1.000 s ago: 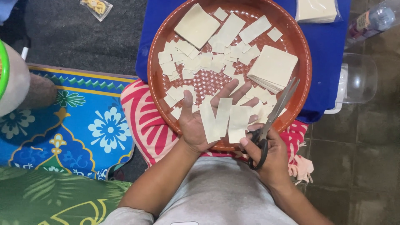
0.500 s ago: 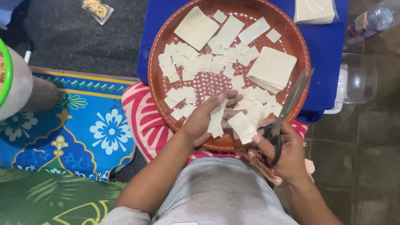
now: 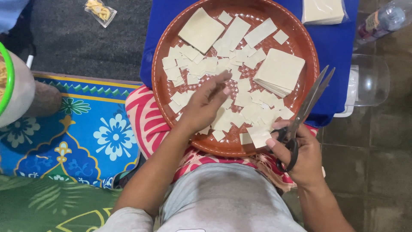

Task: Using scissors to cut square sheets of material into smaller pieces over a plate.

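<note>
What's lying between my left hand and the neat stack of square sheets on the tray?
In the head view, loose cut pale pieces cover the woven tray between the left hand and the stack of square sheets.

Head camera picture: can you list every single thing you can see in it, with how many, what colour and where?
round tray: one, reddish brown, middle, on the lap and the blue cloth
small cut pieces: many, cream, scattered over the tray
big square sheet: one, cream, top left of the tray
stack of square sheets: one, cream, right side of the tray
scissors: one pair, grey blades, black handles, at the tray's right rim
blue cloth: one, under the tray
packet of sheets: one, cream, top right
plastic bottle: one, clear, top right corner
patterned mat: one, blue with flowers, left
left hand: over the pieces on the tray
right hand: holds the scissors
</note>
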